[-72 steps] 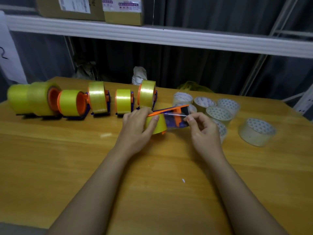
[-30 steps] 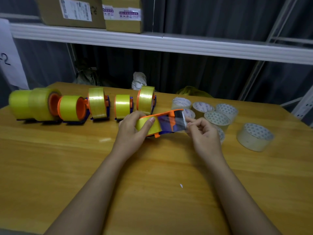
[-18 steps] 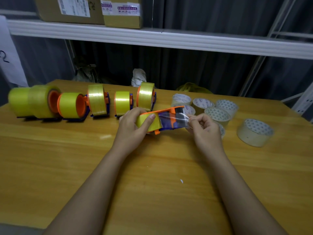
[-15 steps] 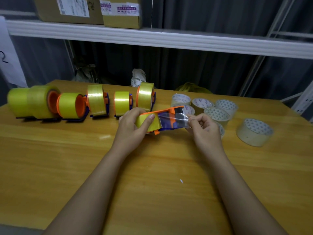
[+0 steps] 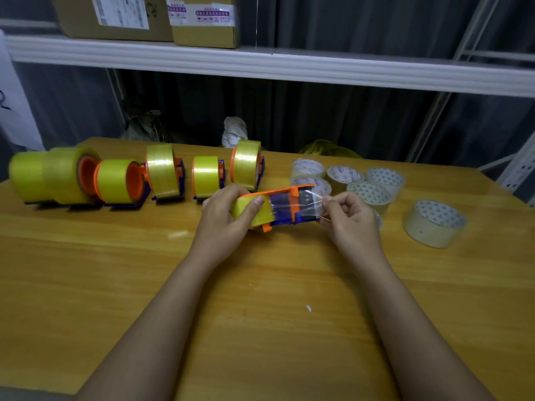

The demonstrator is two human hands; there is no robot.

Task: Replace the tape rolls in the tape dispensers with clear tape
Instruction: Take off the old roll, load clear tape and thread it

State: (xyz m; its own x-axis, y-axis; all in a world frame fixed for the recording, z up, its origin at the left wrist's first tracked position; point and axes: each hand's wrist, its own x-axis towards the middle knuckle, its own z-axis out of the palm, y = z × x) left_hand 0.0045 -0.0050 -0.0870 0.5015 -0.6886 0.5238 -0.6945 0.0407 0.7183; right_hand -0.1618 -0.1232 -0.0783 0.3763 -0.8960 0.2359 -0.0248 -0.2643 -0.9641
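Wooden table (image 5: pixel 86 285) under white shelf (image 5: pixel 289 66)

Dim, soft overhead light; edges bowed, slightly blurred.

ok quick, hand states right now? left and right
Left hand: grips the yellow tape roll in the dispenser.
Right hand: pinches the free tape end pulled from that dispenser.

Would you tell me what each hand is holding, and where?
Left hand grips the dispenser around its yellow roll; right hand pinches the tape's free end.
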